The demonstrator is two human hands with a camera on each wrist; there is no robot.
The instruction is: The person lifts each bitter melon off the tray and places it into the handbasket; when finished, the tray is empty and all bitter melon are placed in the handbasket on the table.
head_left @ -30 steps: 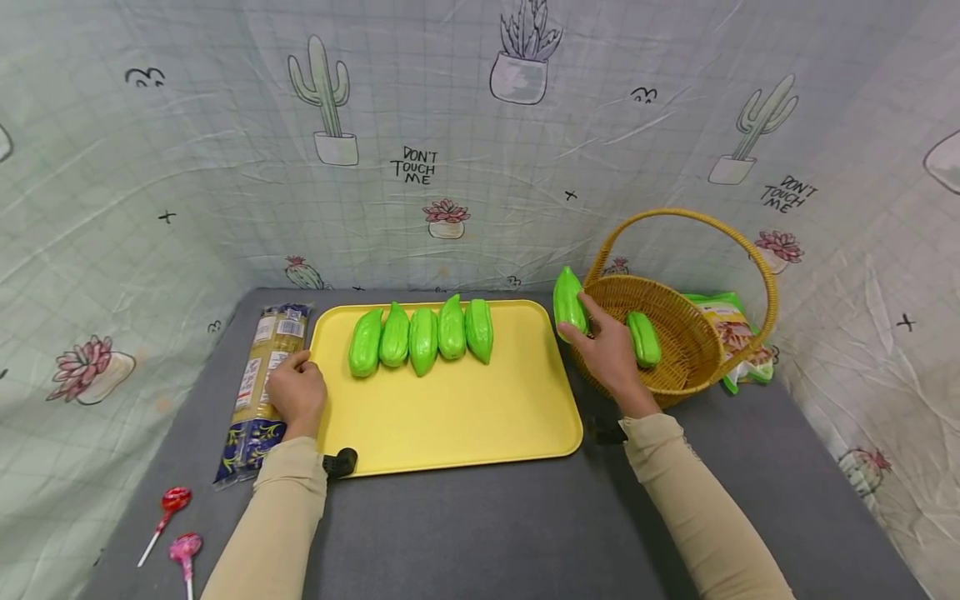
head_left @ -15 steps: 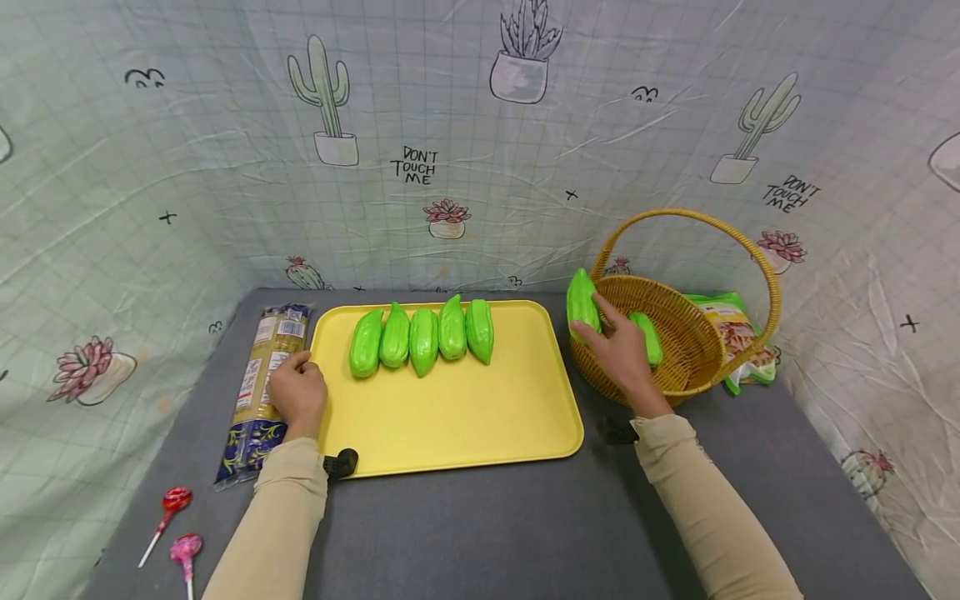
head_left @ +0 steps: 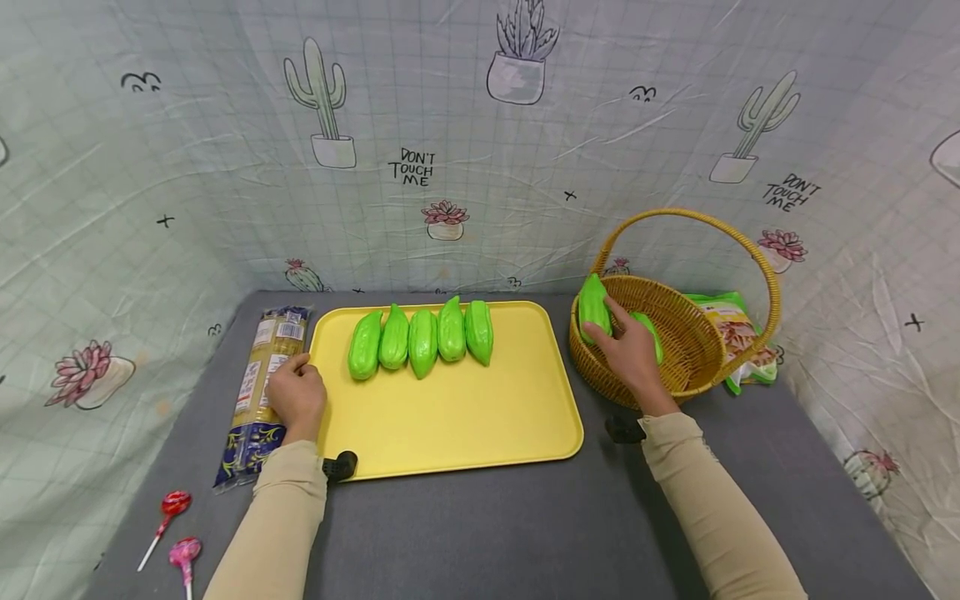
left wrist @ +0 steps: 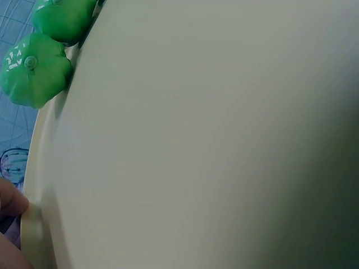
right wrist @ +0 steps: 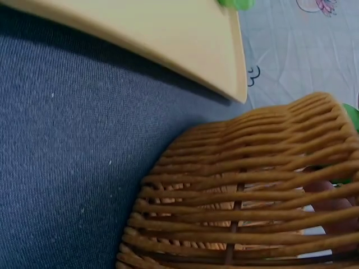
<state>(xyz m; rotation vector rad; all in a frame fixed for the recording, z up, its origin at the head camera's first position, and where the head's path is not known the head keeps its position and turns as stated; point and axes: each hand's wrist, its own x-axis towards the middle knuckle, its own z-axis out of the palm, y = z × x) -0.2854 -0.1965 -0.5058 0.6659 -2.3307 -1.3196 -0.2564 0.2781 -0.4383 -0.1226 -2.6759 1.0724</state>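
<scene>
My right hand holds a ribbed, glossy green gourd upright over the left part of the wicker basket. Partly behind that hand, another green gourd lies inside the basket. The basket's woven side fills much of the right wrist view and mostly hides the hand. My left hand grips the left rim of the yellow tray, and its fingertip shows at the rim in the left wrist view. Several like gourds stand in a row along the tray's back.
A pack of noodles lies left of the tray, beside my left hand. Two lollipops are at the front left. A green food bag lies behind the basket's right side, under its tall handle. A printed cloth hangs behind.
My right hand has carried the gourd rightward from beside the tray's back right corner to over the basket, and slightly lower. The left hand stays at the tray rim.
</scene>
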